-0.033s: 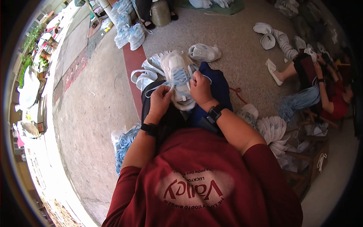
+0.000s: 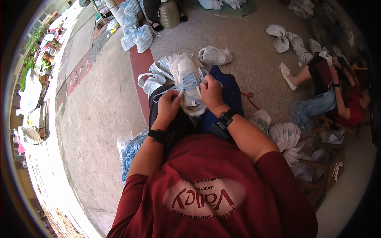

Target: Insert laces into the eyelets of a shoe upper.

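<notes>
The person holds a white low-cut sneaker with pale blue laces [image 2: 189, 85] on the lap, between both hands, resting against a dark blue cloth [image 2: 228, 93] that spreads under and to the outer side of the right hand. The left hand [image 2: 170, 106] is curled, thumb and forefinger pinching a loose end of the pale blue lace [image 2: 166, 94] that runs out from the shoe's eyelets. The right hand [image 2: 211, 93] is closed around the shoe's side near the tongue, its fingertips pressed on the crossing laces; whether it pinches a lace end too cannot be told.

The shoe's long axis runs away from the body: the toe points forward, beyond the fingers, and the heel opening sits nearest the wrists, upper face up.

It looks light and fairly soft in the upper with a stiffer sole, so a hold at the sole's sides or the heel would probably steady it best. The lace appears thin, limp and likely to slip, so it is best taken at the tip.

Beyond the hands lie more white sneakers [image 2: 214, 55] on the rough grey floor [image 2: 99, 119]. Outward of the left forearm sits a bundle of pale blue laces [image 2: 131, 152]. Far to the right another person [image 2: 337, 91] sits among shoes
</notes>
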`<control>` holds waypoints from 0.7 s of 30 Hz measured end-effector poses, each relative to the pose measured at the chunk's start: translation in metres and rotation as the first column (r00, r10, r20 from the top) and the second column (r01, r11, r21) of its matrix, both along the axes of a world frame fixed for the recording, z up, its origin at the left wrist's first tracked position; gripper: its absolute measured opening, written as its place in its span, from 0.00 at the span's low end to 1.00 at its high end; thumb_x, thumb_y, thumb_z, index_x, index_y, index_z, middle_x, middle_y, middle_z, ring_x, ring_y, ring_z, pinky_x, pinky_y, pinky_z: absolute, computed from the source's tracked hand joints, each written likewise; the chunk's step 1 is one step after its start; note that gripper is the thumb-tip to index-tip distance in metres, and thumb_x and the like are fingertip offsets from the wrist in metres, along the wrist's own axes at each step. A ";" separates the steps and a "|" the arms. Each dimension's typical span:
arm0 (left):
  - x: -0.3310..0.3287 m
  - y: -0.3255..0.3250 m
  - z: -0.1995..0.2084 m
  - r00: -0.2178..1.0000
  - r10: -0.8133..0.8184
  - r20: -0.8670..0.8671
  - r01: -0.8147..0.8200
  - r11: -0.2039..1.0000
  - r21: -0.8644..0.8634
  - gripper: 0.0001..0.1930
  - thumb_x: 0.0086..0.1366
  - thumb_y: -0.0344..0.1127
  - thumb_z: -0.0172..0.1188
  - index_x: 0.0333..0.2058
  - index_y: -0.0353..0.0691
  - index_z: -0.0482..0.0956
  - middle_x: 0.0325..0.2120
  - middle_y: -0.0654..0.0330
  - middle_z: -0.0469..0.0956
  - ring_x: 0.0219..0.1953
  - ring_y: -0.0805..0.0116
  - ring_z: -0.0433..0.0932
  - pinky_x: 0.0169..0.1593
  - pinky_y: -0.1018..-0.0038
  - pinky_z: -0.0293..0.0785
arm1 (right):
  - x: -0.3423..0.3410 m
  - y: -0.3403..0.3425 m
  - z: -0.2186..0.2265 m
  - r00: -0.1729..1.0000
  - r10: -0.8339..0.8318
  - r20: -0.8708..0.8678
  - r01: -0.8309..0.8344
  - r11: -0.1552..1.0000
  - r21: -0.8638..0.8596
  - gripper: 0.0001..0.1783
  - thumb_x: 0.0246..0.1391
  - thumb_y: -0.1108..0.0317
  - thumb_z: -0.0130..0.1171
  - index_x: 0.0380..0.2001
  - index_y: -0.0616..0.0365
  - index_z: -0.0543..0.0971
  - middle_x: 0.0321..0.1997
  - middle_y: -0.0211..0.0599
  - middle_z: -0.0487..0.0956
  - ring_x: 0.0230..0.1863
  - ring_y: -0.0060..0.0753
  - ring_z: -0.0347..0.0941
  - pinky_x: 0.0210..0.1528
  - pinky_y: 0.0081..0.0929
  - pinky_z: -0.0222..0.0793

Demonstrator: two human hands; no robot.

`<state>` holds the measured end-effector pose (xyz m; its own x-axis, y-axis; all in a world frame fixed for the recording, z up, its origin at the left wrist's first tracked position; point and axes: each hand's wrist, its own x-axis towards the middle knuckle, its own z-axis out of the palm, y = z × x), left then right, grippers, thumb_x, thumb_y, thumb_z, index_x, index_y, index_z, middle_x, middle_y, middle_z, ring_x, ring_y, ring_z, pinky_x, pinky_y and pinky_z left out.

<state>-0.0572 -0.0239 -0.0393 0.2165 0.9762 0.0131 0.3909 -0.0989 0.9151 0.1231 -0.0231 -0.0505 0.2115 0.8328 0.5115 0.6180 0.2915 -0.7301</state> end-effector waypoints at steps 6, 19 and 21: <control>0.002 -0.005 -0.001 0.995 0.057 0.080 -0.064 0.994 0.087 0.07 0.53 0.32 0.61 0.27 0.34 0.76 0.18 0.60 0.75 0.21 0.72 0.74 0.27 0.75 0.70 | 0.005 -0.006 0.000 0.997 -0.082 0.001 0.081 0.982 -0.171 0.08 0.42 0.69 0.60 0.19 0.60 0.71 0.19 0.47 0.72 0.25 0.51 0.72 0.26 0.42 0.65; 0.033 -0.004 0.027 0.892 -0.021 -0.452 0.331 0.710 0.621 0.04 0.54 0.31 0.55 0.29 0.43 0.78 0.23 0.58 0.73 0.28 0.57 0.75 0.30 0.66 0.72 | 0.000 -0.019 0.006 0.941 0.048 0.335 0.021 0.979 -0.201 0.04 0.45 0.73 0.53 0.22 0.62 0.73 0.23 0.50 0.73 0.29 0.53 0.72 0.33 0.43 0.68; 0.038 0.001 0.023 0.864 -0.014 -0.504 0.358 0.721 0.593 0.04 0.54 0.32 0.54 0.28 0.43 0.77 0.24 0.59 0.73 0.28 0.57 0.75 0.30 0.66 0.72 | 0.000 -0.017 0.000 0.952 0.034 0.303 0.027 0.980 -0.196 0.03 0.43 0.74 0.52 0.21 0.62 0.72 0.23 0.51 0.73 0.29 0.54 0.71 0.32 0.44 0.68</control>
